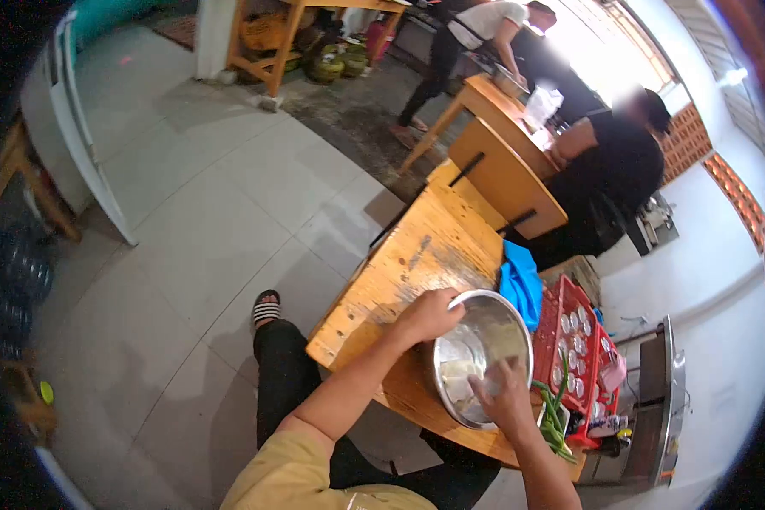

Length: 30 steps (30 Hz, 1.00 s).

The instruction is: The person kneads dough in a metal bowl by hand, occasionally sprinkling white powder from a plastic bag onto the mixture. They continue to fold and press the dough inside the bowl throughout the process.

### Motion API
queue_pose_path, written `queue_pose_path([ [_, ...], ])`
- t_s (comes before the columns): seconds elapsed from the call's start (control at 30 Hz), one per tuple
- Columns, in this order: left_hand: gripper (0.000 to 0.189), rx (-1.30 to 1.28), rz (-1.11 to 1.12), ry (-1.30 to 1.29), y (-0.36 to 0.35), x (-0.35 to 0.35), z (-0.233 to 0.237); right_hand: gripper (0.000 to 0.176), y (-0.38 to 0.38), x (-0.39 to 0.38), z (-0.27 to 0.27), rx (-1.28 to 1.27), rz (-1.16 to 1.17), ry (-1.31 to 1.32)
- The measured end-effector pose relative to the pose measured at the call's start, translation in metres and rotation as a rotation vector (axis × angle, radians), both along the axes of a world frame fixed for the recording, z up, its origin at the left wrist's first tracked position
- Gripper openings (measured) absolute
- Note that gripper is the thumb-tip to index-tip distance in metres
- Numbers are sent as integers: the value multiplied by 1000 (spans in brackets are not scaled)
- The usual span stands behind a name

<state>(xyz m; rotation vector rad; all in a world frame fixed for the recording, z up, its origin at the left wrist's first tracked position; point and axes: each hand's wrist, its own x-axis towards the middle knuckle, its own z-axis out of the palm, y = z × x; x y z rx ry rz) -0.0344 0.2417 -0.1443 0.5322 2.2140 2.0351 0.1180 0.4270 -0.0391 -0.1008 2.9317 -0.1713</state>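
A round metal bowl [525,340] stands on the wooden table in front of me. My left hand [433,316] grips its rim on the upper left, thumb over the edge. Inside the bowl, toward the near left, lie pale, whitish chunks [459,378] whose kind I cannot make out. My right hand [506,395] reaches over the near right rim into the bowl, its thumb and fingers apart and slightly blurred. Nothing shows between them, and the fingertips are close to the pale chunks.
The wooden table [425,255] carries a blue cloth [521,285] beyond the bowl. Long green vegetables [554,425] lie right of it, near a red crate [561,310] holding several glasses. Two people work at another table [518,127] behind a wooden chair back [507,178].
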Motion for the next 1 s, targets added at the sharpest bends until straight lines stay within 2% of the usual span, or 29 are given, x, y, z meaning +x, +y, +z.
queue_pose_path([
  [0.07, 35, -7, -39, -33, -3, 1, 4, 84, -6, -10, -19, -103, -132, 63],
  [0.13, 35, -7, -53, -4, -2, -1, 1, 90, -5, -12, -56, -22, -72, 48],
  [0.17, 35, -1, -48, 0, -1, -1, -1, 92, -7, -17, -66, -78, 32, -47],
  [0.2, 35, 6, -40, 0, 1, -1, -2, 90, -20, -19, -61, 64, 50, -109],
  [0.27, 34, -2, -56, -15, 1, -4, -2, 84, -22, -28, -67, 190, 74, -147],
  [0.3, 34, -14, -59, -40, -2, -3, 1, 84, -19, -33, -72, 185, 63, -150],
  [0.37, 34, 17, -77, -64, 1, -2, -3, 71, -14, -35, -78, 225, 140, -98],
  [0.5, 32, -55, -59, -21, 2, -5, -3, 59, -20, -46, -69, 141, 83, 50],
  [0.53, 32, -60, -65, -11, 1, -6, -4, 59, -21, -49, -65, 137, 76, 60],
  [0.63, 32, 135, -87, -85, 7, -7, -16, 66, -25, -61, -55, 210, -94, -171],
  [0.77, 31, 266, -165, -171, 10, -15, -33, 75, -12, -58, -67, 104, -62, -50],
  [0.87, 32, 176, -95, -120, 9, -11, -31, 76, -5, -57, -71, 45, -49, -70],
  [0.9, 35, 23, -73, -159, 4, -11, -25, 75, -3, -59, -72, 49, -51, -114],
  [0.93, 35, -5, -80, -144, 2, -6, -12, 75, -1, -57, -75, 22, -59, -98],
  [1.0, 37, -222, 44, 38, 0, 2, 14, 67, 0, -59, -78, 59, -4, -93],
])
